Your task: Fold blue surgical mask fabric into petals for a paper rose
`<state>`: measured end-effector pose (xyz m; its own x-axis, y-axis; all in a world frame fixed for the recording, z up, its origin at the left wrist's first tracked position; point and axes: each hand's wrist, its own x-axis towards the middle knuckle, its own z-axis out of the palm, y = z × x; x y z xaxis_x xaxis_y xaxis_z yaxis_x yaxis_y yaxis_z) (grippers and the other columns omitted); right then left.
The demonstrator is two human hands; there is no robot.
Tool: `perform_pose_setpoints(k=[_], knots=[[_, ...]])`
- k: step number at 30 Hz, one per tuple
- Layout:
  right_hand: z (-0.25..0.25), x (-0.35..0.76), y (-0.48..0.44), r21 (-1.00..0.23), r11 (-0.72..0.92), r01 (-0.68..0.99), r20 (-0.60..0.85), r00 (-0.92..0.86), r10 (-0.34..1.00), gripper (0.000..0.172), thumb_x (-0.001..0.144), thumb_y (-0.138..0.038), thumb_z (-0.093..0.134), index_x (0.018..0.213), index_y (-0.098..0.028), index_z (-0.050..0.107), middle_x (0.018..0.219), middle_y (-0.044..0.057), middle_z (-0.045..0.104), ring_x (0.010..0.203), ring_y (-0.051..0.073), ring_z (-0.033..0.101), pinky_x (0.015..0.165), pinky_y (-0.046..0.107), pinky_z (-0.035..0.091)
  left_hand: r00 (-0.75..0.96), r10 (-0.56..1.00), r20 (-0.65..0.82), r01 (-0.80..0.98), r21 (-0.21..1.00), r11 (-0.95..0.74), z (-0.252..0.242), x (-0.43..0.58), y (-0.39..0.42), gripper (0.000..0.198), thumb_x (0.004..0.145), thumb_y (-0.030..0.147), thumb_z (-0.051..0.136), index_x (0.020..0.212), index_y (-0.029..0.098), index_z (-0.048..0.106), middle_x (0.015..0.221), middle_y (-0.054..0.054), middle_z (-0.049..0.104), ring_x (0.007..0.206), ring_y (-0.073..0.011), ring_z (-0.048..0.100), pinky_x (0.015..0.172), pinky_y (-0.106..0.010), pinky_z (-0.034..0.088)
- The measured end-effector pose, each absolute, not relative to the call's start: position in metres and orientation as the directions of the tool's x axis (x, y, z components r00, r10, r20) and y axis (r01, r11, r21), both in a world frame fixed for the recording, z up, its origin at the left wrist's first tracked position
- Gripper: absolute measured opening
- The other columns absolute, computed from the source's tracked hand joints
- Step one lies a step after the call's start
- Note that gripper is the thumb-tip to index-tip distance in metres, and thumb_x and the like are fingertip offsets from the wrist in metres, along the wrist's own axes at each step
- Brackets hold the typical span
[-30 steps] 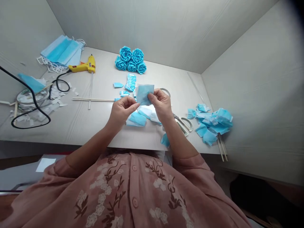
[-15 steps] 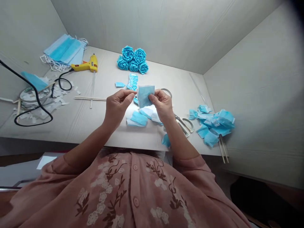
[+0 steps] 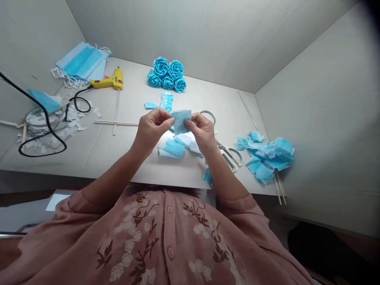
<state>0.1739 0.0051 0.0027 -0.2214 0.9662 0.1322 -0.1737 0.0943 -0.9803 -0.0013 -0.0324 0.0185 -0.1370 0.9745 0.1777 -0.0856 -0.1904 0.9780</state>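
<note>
Both hands hold one small blue fabric piece [image 3: 181, 118] above the table's middle. My left hand [image 3: 151, 130] pinches its left edge with thumb and forefinger. My right hand [image 3: 202, 130] pinches its right edge, fingers curled. The piece is bent over at the top between them. Below the hands lie more cut blue and white fabric pieces [image 3: 175, 146] on the grey table [image 3: 103, 154].
Scissors [image 3: 230, 154] lie right of my hands. Blue fabric roses [image 3: 168, 75] stand at the back. A yellow glue gun [image 3: 108, 82] and face masks [image 3: 81, 63] sit back left; a thin stick [image 3: 115, 123] lies left. Blue scraps with sticks [image 3: 267, 154] are at the right.
My left hand rose from a lower position to the left edge of the blue piece and pinched it. The piece, upright before, is now bent down between both hands.
</note>
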Motion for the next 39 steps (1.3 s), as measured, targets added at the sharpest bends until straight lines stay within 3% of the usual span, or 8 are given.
perform_pose_setpoints(k=[9, 12, 15, 19, 25, 32, 35, 39], knots=[[0.004, 0.174, 0.005, -0.980, 0.084, -0.179, 0.121, -0.209, 0.970, 0.059, 0.057, -0.069, 0.096, 0.074, -0.022, 0.066, 0.068, -0.005, 0.064, 0.064, 0.011, 0.056, 0.065, 0.028, 0.053, -0.203, 0.952, 0.227, -0.101, 0.963, -0.251, 0.012, -0.006, -0.029, 0.021, 0.080, 0.029, 0.079, 0.077, 0.020, 0.060, 0.081, 0.000, 0.061, 0.078, -0.0133, 0.057, 0.075, -0.026, 0.050], [0.003, 0.174, 0.005, -0.983, 0.090, -0.158, 0.123, -0.215, 0.969, 0.061, 0.057, -0.072, 0.095, 0.074, -0.022, 0.064, 0.066, -0.005, 0.061, 0.063, 0.011, 0.054, 0.064, 0.028, 0.052, -0.227, 0.936, 0.271, -0.187, 0.931, -0.314, 0.005, -0.012, -0.020, 0.031, 0.083, 0.040, 0.082, 0.099, 0.023, 0.063, 0.101, -0.004, 0.067, 0.093, -0.0167, 0.065, 0.082, -0.028, 0.054], [0.003, 0.174, 0.004, -0.987, 0.098, -0.124, 0.125, -0.239, 0.963, 0.062, 0.059, -0.074, 0.092, 0.076, -0.022, 0.064, 0.068, -0.005, 0.061, 0.065, 0.011, 0.055, 0.065, 0.029, 0.053, -0.089, 0.961, 0.263, -0.246, 0.929, -0.277, -0.001, -0.015, -0.013, 0.060, 0.080, 0.046, 0.087, 0.130, 0.026, 0.059, 0.121, -0.009, 0.069, 0.106, -0.0212, 0.068, 0.085, -0.030, 0.056], [0.004, 0.173, 0.002, -0.989, 0.086, -0.123, 0.115, -0.251, 0.961, 0.060, 0.060, -0.072, 0.093, 0.076, -0.022, 0.065, 0.068, -0.004, 0.061, 0.065, 0.012, 0.055, 0.066, 0.029, 0.053, 0.038, 0.970, 0.242, -0.242, 0.944, -0.226, -0.006, -0.009, -0.013, 0.081, 0.072, 0.029, 0.091, 0.144, 0.027, 0.054, 0.105, -0.005, 0.070, 0.090, -0.0195, 0.069, 0.076, -0.029, 0.056], [0.004, 0.174, 0.003, -0.983, 0.084, -0.164, 0.118, -0.212, 0.970, 0.056, 0.060, -0.068, 0.095, 0.075, -0.021, 0.068, 0.066, -0.005, 0.061, 0.064, 0.011, 0.054, 0.066, 0.028, 0.052, -0.009, 0.967, 0.256, -0.199, 0.947, -0.253, -0.006, -0.009, -0.014, 0.062, 0.080, 0.017, 0.074, 0.139, 0.024, 0.057, 0.084, 0.001, 0.064, 0.073, -0.0144, 0.063, 0.071, -0.028, 0.055], [0.002, 0.178, 0.006, -0.993, 0.028, -0.115, 0.059, -0.274, 0.960, 0.068, 0.074, -0.090, 0.070, 0.080, -0.022, 0.068, 0.067, -0.003, 0.054, 0.068, 0.013, 0.056, 0.067, 0.029, 0.050, -0.030, 0.963, 0.268, -0.145, 0.952, -0.270, -0.002, -0.007, -0.018, 0.060, 0.079, 0.015, 0.073, 0.136, 0.024, 0.058, 0.081, 0.002, 0.062, 0.075, -0.0148, 0.062, 0.073, -0.028, 0.054], [0.002, 0.177, 0.005, -0.991, 0.117, -0.064, 0.129, -0.244, 0.961, 0.067, 0.073, -0.086, 0.076, 0.069, -0.022, 0.059, 0.066, -0.004, 0.048, 0.064, 0.011, 0.046, 0.061, 0.028, 0.042, -0.037, 0.971, 0.235, -0.149, 0.960, -0.238, 0.004, -0.002, -0.023, 0.059, 0.075, 0.016, 0.075, 0.132, 0.024, 0.062, 0.078, 0.003, 0.060, 0.073, -0.0149, 0.061, 0.071, -0.028, 0.053], [0.001, 0.176, 0.002, -0.969, 0.244, 0.021, 0.242, -0.074, 0.967, 0.064, 0.073, -0.084, 0.078, 0.073, -0.022, 0.061, 0.068, -0.003, 0.048, 0.065, 0.011, 0.042, 0.058, 0.028, 0.036, -0.038, 0.982, 0.185, -0.214, 0.958, -0.189, 0.005, -0.001, -0.024, 0.055, 0.076, 0.019, 0.078, 0.128, 0.025, 0.064, 0.076, 0.003, 0.063, 0.068, -0.0152, 0.063, 0.073, -0.031, 0.057]])
